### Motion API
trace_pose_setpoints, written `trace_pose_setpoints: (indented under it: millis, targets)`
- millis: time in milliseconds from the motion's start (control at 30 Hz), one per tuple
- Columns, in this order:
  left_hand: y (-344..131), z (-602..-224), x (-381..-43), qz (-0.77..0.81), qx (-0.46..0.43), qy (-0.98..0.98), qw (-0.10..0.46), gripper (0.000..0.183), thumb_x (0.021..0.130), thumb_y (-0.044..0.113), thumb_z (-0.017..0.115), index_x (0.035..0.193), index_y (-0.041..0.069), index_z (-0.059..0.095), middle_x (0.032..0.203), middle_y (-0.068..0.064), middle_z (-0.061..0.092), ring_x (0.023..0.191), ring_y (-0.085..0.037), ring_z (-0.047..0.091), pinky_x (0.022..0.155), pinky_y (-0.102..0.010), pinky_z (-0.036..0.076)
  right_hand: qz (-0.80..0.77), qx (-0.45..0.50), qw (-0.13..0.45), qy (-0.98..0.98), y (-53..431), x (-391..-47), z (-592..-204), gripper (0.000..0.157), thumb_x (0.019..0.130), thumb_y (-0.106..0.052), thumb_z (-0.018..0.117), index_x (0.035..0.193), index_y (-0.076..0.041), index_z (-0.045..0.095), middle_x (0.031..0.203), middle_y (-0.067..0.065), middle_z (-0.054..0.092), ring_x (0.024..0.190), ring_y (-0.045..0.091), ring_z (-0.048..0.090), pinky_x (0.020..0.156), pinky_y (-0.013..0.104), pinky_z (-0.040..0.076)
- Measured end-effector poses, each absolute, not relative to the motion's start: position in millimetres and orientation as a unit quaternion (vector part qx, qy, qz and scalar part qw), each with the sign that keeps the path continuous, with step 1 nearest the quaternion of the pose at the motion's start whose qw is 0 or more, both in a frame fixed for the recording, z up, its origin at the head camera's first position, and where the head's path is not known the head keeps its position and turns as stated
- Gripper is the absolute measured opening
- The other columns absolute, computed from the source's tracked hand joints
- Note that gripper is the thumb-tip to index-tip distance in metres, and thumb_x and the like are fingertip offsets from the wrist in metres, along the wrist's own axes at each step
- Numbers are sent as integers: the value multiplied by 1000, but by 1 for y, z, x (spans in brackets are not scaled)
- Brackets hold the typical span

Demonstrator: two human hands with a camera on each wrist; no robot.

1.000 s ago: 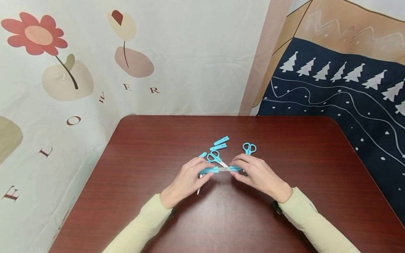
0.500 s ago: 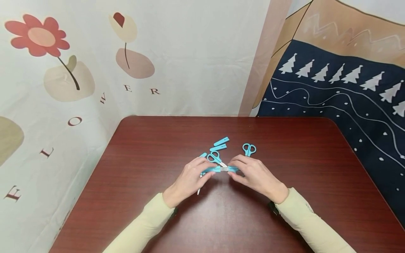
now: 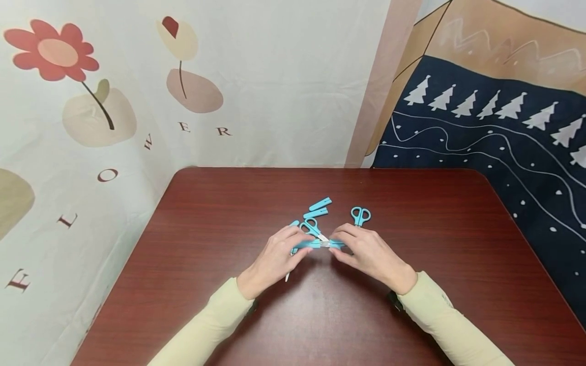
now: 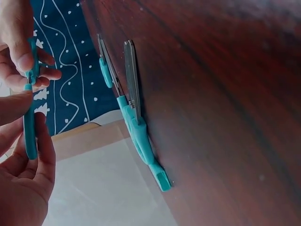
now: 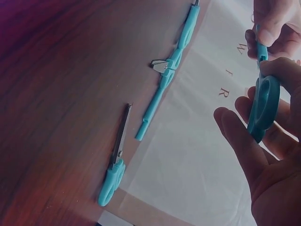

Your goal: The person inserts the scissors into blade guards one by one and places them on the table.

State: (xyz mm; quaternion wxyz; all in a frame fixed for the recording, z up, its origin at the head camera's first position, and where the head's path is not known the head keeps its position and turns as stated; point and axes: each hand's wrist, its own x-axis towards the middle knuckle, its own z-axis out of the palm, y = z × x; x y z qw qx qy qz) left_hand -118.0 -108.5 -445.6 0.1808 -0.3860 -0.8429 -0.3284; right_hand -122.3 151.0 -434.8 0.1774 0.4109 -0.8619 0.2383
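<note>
Between finger and thumb my left hand (image 3: 274,254) pinches a light blue blade cover (image 4: 29,129). My right hand (image 3: 373,251) holds a pair of scissors (image 5: 265,103) by its blue handles, the loops showing in the right wrist view. Most of the blades are inside the cover, with a short strip of metal visible between the two hands. Just behind the hands lie more blue-handled scissors (image 3: 311,226), and another pair (image 3: 360,216) rests beyond the right hand. A further pair lies partly hidden beneath the left hand, its blade tip (image 3: 287,277) showing.
Two loose blue blade covers (image 3: 320,204) lie side by side behind the scissors. Another blue piece (image 3: 294,223) peeks out past the left hand. Everything rests on a dark red-brown table (image 3: 229,203), with printed curtains behind it.
The hands have come closer together. The scissors have slid further into the cover, so less of the blades shows. The scissors and covers on the table have stayed put.
</note>
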Motion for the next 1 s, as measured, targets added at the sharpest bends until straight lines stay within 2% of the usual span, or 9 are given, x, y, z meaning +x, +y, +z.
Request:
trace_pose_setpoints:
  millis: [467, 733, 1000]
  targets:
    - [-107, -445, -121, -321, -395, -841, 181, 25, 85, 2, 84, 108, 6, 76, 98, -1, 65, 86, -15, 55, 71, -25, 49, 232, 415, 184, -860, 151, -123, -435, 30, 83, -16, 89, 106, -6, 73, 104, 2, 68, 81, 10, 64, 70, 27, 58]
    - [-105, -444, -122, -307, -401, -841, 193, 29, 81, 2, 87, 107, 5, 76, 96, -2, 64, 83, -16, 56, 71, -25, 50, 240, 417, 187, -857, 151, -124, -435, 29, 83, -15, 89, 106, -5, 73, 104, 2, 69, 80, 11, 66, 69, 26, 58]
    - [-105, -444, -122, -304, -391, -849, 181, 26, 84, 3, 86, 107, 6, 76, 94, 0, 63, 82, -14, 54, 69, -24, 49, 241, 416, 190, -856, 149, -124, -437, 29, 83, -14, 89, 106, -4, 73, 103, 2, 69, 80, 10, 67, 69, 25, 59]
